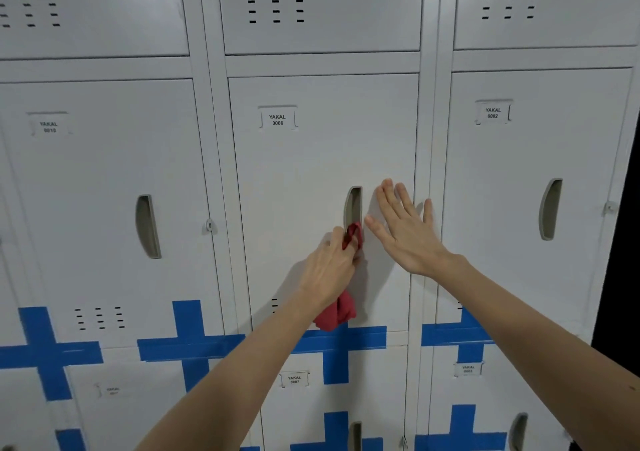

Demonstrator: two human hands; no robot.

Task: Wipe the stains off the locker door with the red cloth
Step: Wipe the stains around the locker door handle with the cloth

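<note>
left hand presses red cloth apparently against locker door handle.

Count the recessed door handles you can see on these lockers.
5. Middle row: on the left door, the 0006 door above the red cloth, and the 0002 door. Bottom row: two partly cut off. Arms may hide others.

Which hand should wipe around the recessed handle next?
Left. The left hand already grips the red cloth against the grey recessed handle; the right hand lies flat and empty on the white locker door.
</note>
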